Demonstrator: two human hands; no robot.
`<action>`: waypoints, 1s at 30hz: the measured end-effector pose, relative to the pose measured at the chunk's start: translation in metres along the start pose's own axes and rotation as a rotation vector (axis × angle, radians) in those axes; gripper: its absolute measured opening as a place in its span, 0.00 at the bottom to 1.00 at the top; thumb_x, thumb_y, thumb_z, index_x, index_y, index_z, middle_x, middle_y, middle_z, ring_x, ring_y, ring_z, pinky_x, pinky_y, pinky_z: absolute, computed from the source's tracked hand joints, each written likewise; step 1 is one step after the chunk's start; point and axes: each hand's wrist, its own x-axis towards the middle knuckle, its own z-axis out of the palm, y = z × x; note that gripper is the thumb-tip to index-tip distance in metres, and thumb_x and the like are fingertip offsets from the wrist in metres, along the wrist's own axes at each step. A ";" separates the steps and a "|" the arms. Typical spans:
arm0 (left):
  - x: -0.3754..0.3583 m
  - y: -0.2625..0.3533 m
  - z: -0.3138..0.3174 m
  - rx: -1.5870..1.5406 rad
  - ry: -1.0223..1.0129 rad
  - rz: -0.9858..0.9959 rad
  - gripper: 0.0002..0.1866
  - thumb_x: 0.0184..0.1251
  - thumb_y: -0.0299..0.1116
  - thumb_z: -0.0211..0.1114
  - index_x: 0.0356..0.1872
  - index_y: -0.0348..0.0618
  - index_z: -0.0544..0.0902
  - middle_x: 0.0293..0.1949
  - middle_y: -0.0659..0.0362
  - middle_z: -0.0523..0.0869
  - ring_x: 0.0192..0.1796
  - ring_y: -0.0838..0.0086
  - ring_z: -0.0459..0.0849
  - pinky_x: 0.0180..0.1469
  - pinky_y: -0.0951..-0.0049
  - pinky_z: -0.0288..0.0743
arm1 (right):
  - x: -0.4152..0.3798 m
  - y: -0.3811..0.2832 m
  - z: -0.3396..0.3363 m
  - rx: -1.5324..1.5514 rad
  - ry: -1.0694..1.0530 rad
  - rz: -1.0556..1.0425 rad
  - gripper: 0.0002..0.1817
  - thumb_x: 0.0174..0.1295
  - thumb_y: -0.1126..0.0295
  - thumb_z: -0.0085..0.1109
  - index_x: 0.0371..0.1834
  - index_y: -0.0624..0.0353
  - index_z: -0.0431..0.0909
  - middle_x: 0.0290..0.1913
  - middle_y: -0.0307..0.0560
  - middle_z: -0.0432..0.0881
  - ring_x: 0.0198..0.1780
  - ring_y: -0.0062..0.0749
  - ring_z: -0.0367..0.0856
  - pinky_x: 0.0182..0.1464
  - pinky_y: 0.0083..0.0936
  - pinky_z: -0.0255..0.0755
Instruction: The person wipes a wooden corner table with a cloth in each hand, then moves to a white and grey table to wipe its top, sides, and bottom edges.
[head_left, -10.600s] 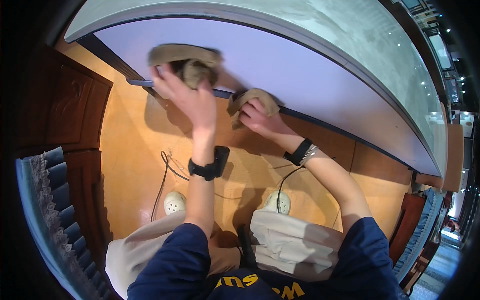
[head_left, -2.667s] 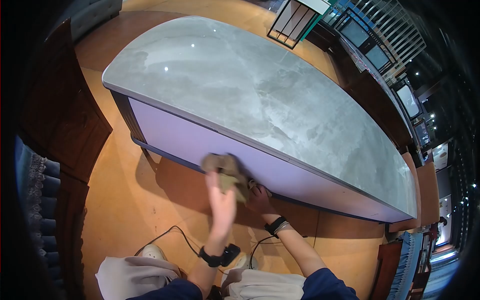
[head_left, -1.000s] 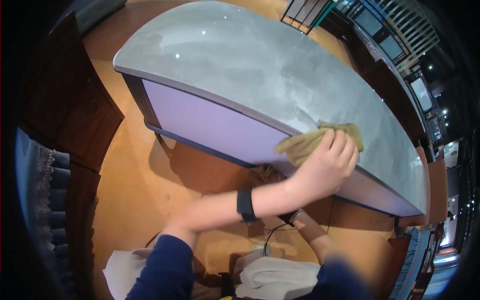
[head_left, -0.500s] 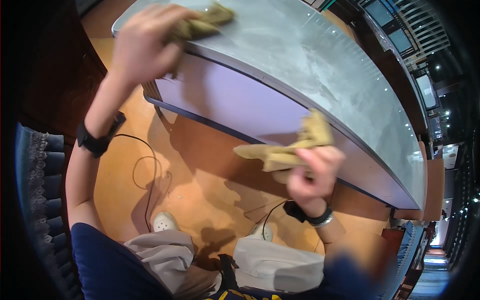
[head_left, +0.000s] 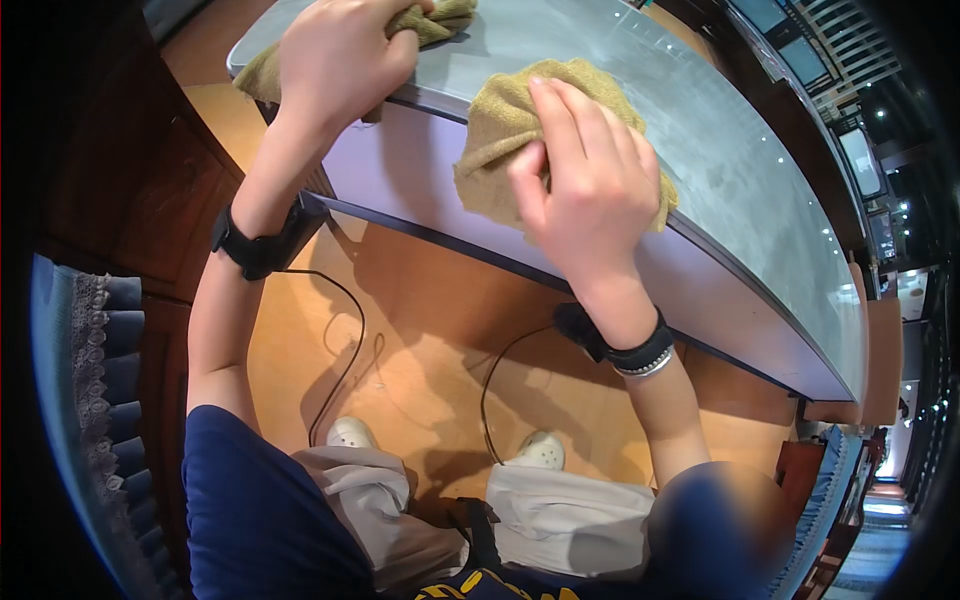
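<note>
My left hand (head_left: 340, 65) is closed around an olive-green cloth (head_left: 440, 24) at the left part of the grey marbled tabletop (head_left: 710, 190). Part of that cloth hangs over the table's edge, and some of it is hidden behind the hand. A second olive cloth (head_left: 497, 115) lies spread over the front edge under my right hand (head_left: 592, 185). Its fingers rest on the cloth, with the thumb tucked against a fold, and one side of the cloth drapes down over the lilac front panel (head_left: 430, 165).
Dark wooden furniture (head_left: 110, 190) stands at the left, near a blue lace-trimmed seat cover (head_left: 95, 370). Thin black cables (head_left: 355, 330) run from both wrists down over the orange floor (head_left: 290, 380). A brown chair back (head_left: 882, 360) stands past the table's right end.
My right hand has risen from in front of the panel onto the table edge, and its bunched cloth is now spread there. My left hand has shifted slightly right and up with its cloth.
</note>
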 end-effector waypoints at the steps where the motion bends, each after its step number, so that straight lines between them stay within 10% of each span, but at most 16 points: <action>1: 0.000 0.000 0.005 -0.011 -0.003 -0.002 0.14 0.53 0.28 0.56 0.41 0.40 0.82 0.41 0.50 0.83 0.46 0.59 0.82 0.48 0.62 0.75 | -0.004 0.006 -0.006 0.022 -0.023 -0.029 0.22 0.44 0.70 0.57 0.47 0.54 0.80 0.48 0.40 0.80 0.49 0.29 0.78 0.51 0.30 0.67; 3: 0.001 0.001 0.016 0.067 0.249 0.367 0.10 0.50 0.28 0.57 0.33 0.43 0.84 0.29 0.55 0.84 0.35 0.61 0.84 0.40 0.65 0.76 | -0.015 0.023 -0.026 -0.026 -0.091 -0.062 0.24 0.43 0.71 0.56 0.49 0.55 0.79 0.50 0.40 0.80 0.50 0.30 0.78 0.52 0.30 0.67; 8: 0.007 -0.008 0.024 0.234 0.276 0.463 0.17 0.49 0.27 0.53 0.39 0.49 0.85 0.36 0.61 0.85 0.40 0.66 0.81 0.44 0.67 0.76 | -0.059 0.100 -0.092 -0.107 -0.241 -0.018 0.30 0.44 0.74 0.48 0.57 0.56 0.76 0.56 0.45 0.79 0.55 0.36 0.77 0.57 0.33 0.66; 14: 0.005 -0.004 0.025 0.223 0.327 0.435 0.16 0.46 0.25 0.54 0.36 0.48 0.85 0.34 0.64 0.85 0.39 0.69 0.81 0.42 0.68 0.76 | -0.121 0.237 -0.211 0.035 -0.536 0.615 0.23 0.63 0.71 0.41 0.61 0.63 0.71 0.62 0.54 0.72 0.64 0.42 0.70 0.66 0.32 0.58; 22: 0.004 -0.003 0.026 0.194 0.438 0.472 0.12 0.45 0.26 0.58 0.32 0.49 0.84 0.33 0.66 0.85 0.38 0.70 0.81 0.40 0.70 0.76 | -0.216 0.497 -0.292 -0.098 -0.663 0.994 0.22 0.66 0.67 0.43 0.60 0.69 0.70 0.53 0.60 0.79 0.55 0.42 0.78 0.57 0.30 0.68; 27: 0.004 -0.003 0.025 0.180 0.355 0.383 0.11 0.45 0.27 0.57 0.30 0.49 0.85 0.29 0.66 0.84 0.35 0.70 0.81 0.38 0.71 0.75 | -0.202 0.546 -0.262 -0.338 -0.978 1.227 0.20 0.65 0.65 0.45 0.51 0.70 0.76 0.44 0.52 0.83 0.39 0.32 0.81 0.41 0.30 0.73; 30: 0.008 -0.008 0.030 0.191 0.388 0.380 0.09 0.44 0.27 0.57 0.27 0.48 0.84 0.27 0.65 0.83 0.33 0.70 0.80 0.36 0.71 0.75 | -0.140 0.440 -0.193 -0.210 -0.908 0.699 0.20 0.64 0.68 0.44 0.54 0.68 0.74 0.48 0.60 0.81 0.52 0.45 0.79 0.55 0.31 0.69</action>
